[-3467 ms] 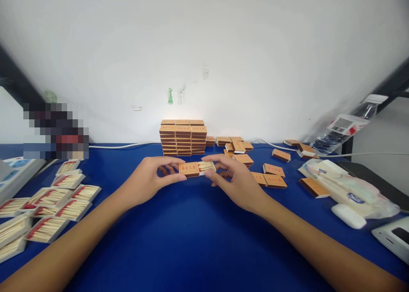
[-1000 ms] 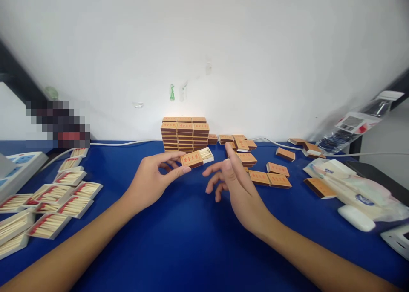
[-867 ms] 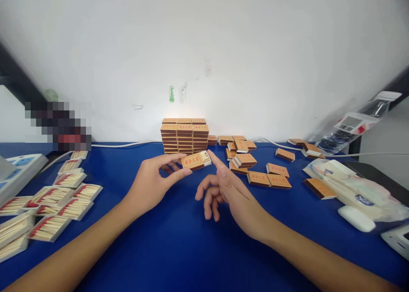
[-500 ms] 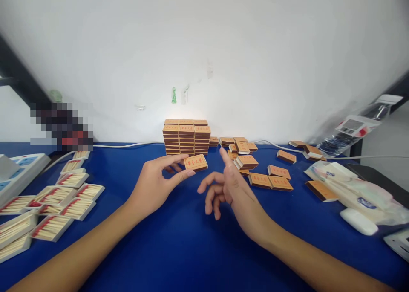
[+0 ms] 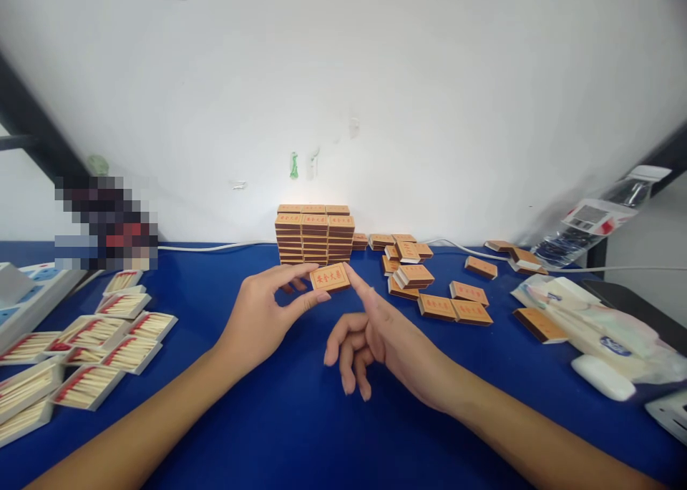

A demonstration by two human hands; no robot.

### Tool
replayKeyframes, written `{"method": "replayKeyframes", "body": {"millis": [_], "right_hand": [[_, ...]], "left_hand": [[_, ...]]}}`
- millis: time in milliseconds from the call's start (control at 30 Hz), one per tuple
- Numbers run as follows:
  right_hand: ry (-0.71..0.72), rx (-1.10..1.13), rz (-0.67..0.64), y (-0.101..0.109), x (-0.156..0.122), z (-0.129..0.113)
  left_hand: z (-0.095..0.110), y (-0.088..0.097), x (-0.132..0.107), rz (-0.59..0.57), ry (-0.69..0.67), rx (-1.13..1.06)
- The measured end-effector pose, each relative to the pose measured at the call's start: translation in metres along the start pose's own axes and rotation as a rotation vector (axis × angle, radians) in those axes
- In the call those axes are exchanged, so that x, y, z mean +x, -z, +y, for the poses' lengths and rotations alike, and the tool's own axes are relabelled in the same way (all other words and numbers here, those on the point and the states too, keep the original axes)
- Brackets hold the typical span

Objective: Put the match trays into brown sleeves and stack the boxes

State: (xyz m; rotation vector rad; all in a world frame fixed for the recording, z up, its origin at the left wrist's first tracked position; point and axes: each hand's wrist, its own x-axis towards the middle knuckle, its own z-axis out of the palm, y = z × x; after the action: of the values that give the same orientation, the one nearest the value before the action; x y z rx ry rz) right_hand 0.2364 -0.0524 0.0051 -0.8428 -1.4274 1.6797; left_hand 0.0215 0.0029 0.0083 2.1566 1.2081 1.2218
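Between the thumb and fingers of my left hand [image 5: 262,304] is an orange matchbox [image 5: 329,278] with red lettering, its printed face up. My right hand [image 5: 386,332] is open, its index fingertip touching the right end of that matchbox and its other fingers loosely curled below. Behind the hands, a neat stack of matchboxes [image 5: 314,236] stands against the wall, several layers high. To the right of it lies a loose group of matchboxes [image 5: 414,275], some piled on others. Far left, open trays of red-tipped matches [image 5: 86,384] overlap one another.
At the right are a pack of tissues [image 5: 601,332], a white rounded case [image 5: 603,377] and a leaning plastic bottle [image 5: 585,222]. A white power strip [image 5: 51,307] lies at the left edge. A white cable [image 5: 215,247] runs along the wall over the blue table [image 5: 257,425].
My right hand has moved left, bringing its index fingertip onto the end of the matchbox. My left hand keeps its hold on the box, almost still.
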Motion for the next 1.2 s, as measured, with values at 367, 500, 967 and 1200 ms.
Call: {"method": "replayKeyframes", "body": {"millis": [367, 500, 967, 1200], "right_hand": [[0.33, -0.996, 0.206, 0.055, 0.014, -0.011], [0.246, -1.242, 0.326, 0.086, 0.024, -0.026], [0.035, -1.662, 0.368, 0.115, 0.089, -0.035], [-0.04, -1.708, 0.398, 0.12, 0.097, -0.033]], "left_hand": [[-0.003, -0.006, -0.006, -0.186, -0.035, 0.019], [-0.006, -0.007, -0.007, -0.231, -0.012, 0.118], [-0.008, 0.001, -0.003, -0.323, -0.16, 0.384], [-0.007, 0.001, -0.003, -0.329, -0.181, 0.415]]}}
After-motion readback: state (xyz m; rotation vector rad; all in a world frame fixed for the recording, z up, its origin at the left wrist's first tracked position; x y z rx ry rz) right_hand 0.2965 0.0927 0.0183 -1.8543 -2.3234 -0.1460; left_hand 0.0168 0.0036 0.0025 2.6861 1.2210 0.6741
